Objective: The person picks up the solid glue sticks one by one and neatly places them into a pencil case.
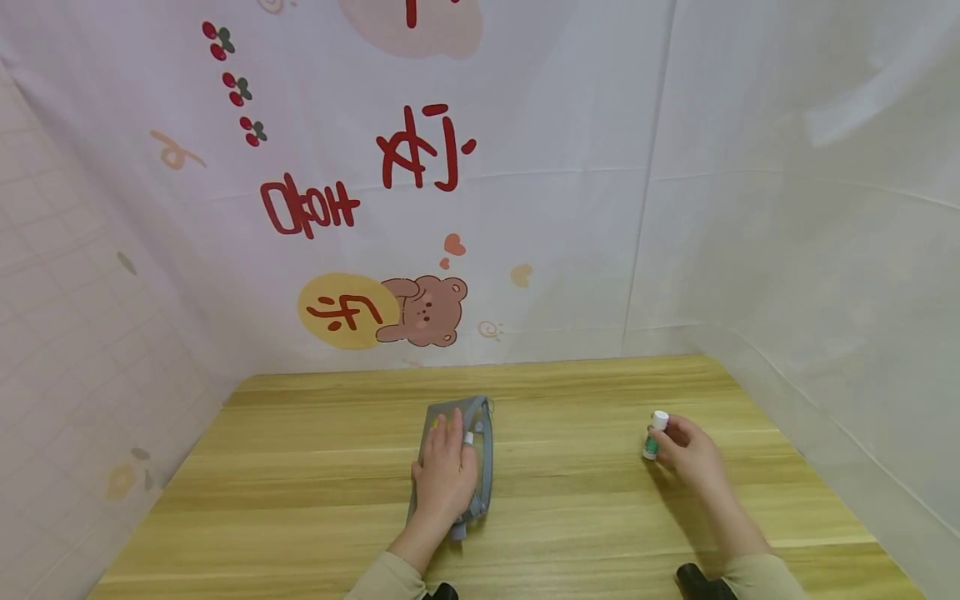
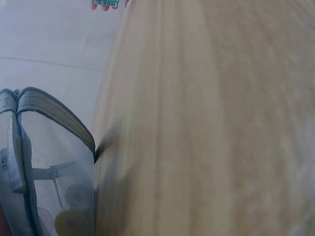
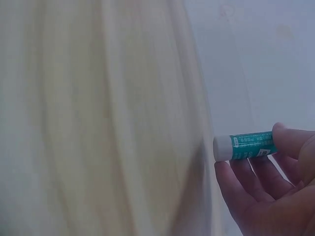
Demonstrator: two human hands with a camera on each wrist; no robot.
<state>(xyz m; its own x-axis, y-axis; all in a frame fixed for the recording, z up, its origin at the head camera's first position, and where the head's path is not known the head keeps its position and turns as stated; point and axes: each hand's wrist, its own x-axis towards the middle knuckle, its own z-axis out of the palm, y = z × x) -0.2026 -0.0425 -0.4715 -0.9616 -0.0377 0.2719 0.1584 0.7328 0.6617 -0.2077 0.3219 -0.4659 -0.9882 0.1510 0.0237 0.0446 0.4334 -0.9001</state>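
Observation:
A grey zip pouch (image 1: 486, 467) with see-through mesh lies on the table, left of centre. My left hand (image 1: 444, 475) rests on top of it, fingers mostly straight and pointing away. A small white item (image 1: 468, 437) shows beside the thumb, and in the left wrist view a yellow round shape shows through the mesh of the pouch (image 2: 59, 142). To the right, my right hand (image 1: 693, 454) pinches a glue stick (image 1: 652, 446) with a white cap and green label. The right wrist view shows the glue stick (image 3: 253, 145) between thumb and fingers.
The wood-grain table (image 1: 300, 467) reaches back to a white printed curtain (image 1: 555, 208) with red characters and a bear. Curtain panels also enclose the left and right sides. A grey tab (image 1: 458, 531) sticks out at the pouch's near end.

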